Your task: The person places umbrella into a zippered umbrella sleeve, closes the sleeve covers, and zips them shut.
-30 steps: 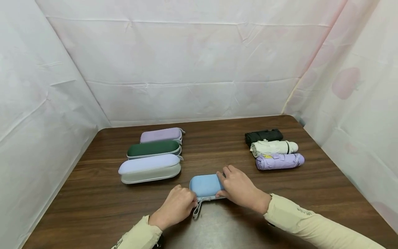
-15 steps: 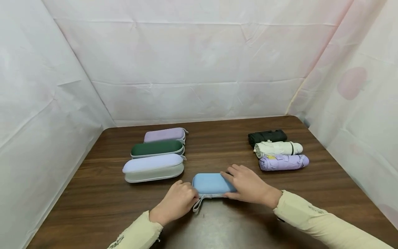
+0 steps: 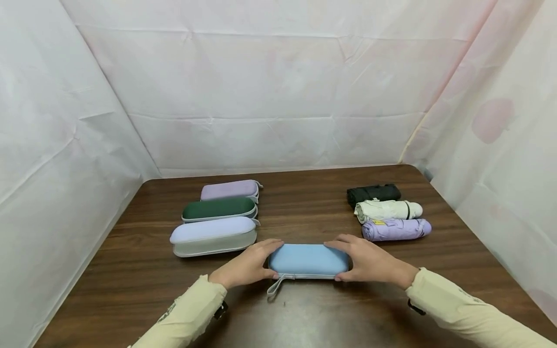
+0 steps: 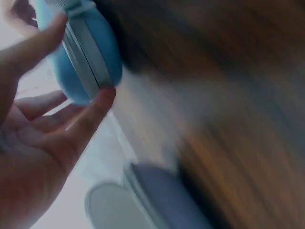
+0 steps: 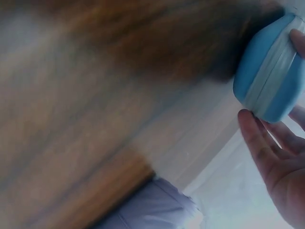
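A lavender case (image 3: 213,237) lies at centre left. The left hand (image 3: 245,265), thumb and fingers part-spread, grips the left end of the blue case (image 3: 310,260) at lower centre of the head view. The case appears light, semi-rigid and smooth; take hold at its rounded ends. The right hand (image 3: 370,259), similarly spread, grips the right end. A rolled purple bundle (image 3: 397,230) lies at right.

This place seems to be a small screened-off table space. Behind the brown wood-grain table (image 3: 304,208) and at both its sides hang creased whitish sheets (image 3: 270,82), with a pale pink print (image 3: 493,121). They hide the room, so home or office, I cannot tell.
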`<move>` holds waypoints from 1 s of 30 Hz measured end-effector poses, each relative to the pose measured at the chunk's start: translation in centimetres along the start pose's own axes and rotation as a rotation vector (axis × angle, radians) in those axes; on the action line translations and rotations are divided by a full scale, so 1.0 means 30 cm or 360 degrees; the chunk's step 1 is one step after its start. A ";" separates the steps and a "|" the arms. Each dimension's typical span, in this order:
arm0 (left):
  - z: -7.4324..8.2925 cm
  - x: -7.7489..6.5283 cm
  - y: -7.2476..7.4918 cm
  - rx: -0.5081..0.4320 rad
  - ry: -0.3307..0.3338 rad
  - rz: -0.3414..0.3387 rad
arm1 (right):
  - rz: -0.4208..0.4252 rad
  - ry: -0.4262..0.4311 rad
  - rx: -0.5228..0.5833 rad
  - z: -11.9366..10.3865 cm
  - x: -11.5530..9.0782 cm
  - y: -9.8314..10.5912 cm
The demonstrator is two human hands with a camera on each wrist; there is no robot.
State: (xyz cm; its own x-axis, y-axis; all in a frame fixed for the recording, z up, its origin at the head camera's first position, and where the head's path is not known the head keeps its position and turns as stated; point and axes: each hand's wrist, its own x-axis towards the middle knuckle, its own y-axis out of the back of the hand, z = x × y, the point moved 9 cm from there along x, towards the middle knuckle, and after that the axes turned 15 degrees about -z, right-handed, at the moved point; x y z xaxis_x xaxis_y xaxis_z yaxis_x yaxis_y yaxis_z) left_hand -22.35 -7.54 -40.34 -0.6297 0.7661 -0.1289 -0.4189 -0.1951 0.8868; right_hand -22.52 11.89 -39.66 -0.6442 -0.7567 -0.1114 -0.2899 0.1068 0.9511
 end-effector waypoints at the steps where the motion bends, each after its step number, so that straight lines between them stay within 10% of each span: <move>1: 0.001 0.006 -0.004 -0.0041 -0.0005 -0.0008 | 0.0011 0.0010 0.0022 0.000 0.001 -0.002; 18: 0.035 0.058 0.063 0.0006 0.0043 0.0100 | 0.0067 0.0135 0.0113 0.017 0.023 0.042; 30: 0.003 0.132 0.232 -0.0021 0.0193 0.0115 | 0.0039 0.0129 0.0070 0.083 0.111 0.190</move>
State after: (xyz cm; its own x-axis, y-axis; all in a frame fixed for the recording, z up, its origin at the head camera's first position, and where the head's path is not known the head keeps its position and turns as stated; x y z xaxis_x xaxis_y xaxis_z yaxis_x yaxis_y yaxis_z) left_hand -27.72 -5.81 -34.66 -0.7327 0.6702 -0.1185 -0.3777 -0.2555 0.8900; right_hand -28.09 11.57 -35.32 -0.5926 -0.8030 -0.0631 -0.3070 0.1528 0.9394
